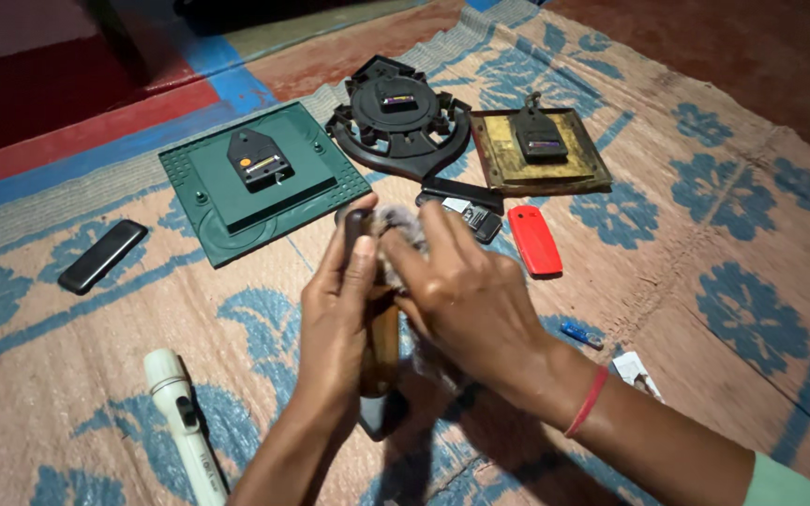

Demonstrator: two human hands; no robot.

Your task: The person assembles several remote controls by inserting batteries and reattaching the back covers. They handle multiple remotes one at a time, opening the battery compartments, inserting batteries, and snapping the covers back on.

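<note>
Handle point(383, 342): brown, elongated, dark ends, upright-tilted, gripped at centre foreground above the mat. Cloth point(397, 225): grey, crumpled, pressed against the handle's far end, near the green clock.

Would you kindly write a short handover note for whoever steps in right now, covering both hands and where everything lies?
Left hand: fingers closed around a dark, brown-bodied object held upright over the mat.
Right hand: pressing a greyish cloth against the object's top.
Behind the hands: green square clock back, round black clock back, brown square clock back, all face down.
Nearby: red phone, two dark phones, black phone at left, white torch, small blue item.
Done: cannot tell.
Left: the cloth is on the object; the clocks lie untouched.
</note>
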